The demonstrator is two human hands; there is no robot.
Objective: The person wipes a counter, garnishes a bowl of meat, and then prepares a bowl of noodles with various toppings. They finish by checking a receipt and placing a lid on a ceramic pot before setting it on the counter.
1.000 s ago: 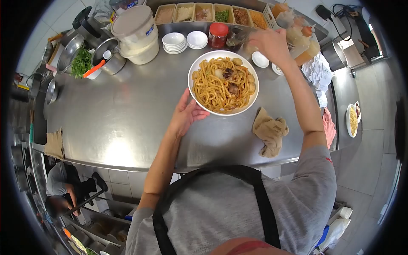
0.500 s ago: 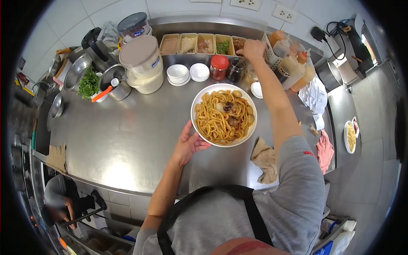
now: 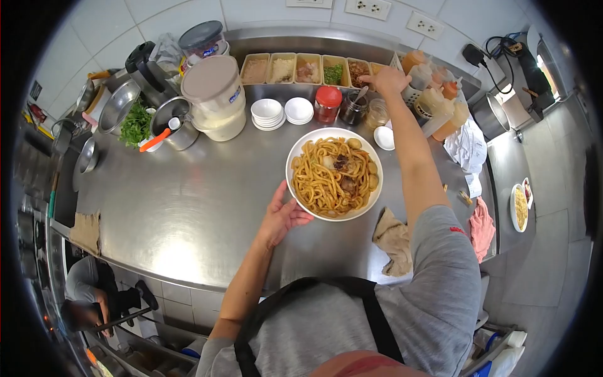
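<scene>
A white bowl (image 3: 298, 192) of brown noodles with meatballs sits on the steel counter (image 3: 188, 207). My left hand (image 3: 281, 217) holds the bowl's near left rim. My right hand (image 3: 387, 80) reaches far back over the row of topping trays (image 3: 308, 69), fingers pinched over the tray at the right end; what they hold is too small to tell. A red-lidded jar (image 3: 327, 104) and a dark jar with a spoon (image 3: 353, 108) stand between the bowl and the trays.
Stacked small white dishes (image 3: 282, 112), large lidded tubs (image 3: 213, 94), a pot with an orange-handled tool (image 3: 169, 125), greens (image 3: 135, 125), sauce bottles (image 3: 440, 103), and crumpled cloths (image 3: 392, 239) crowd the counter. Another person crouches at lower left (image 3: 88, 295).
My right hand moved from the sauce bottles at the right across to the topping trays and settled over the right-end tray. The left hand stays on the bowl.
</scene>
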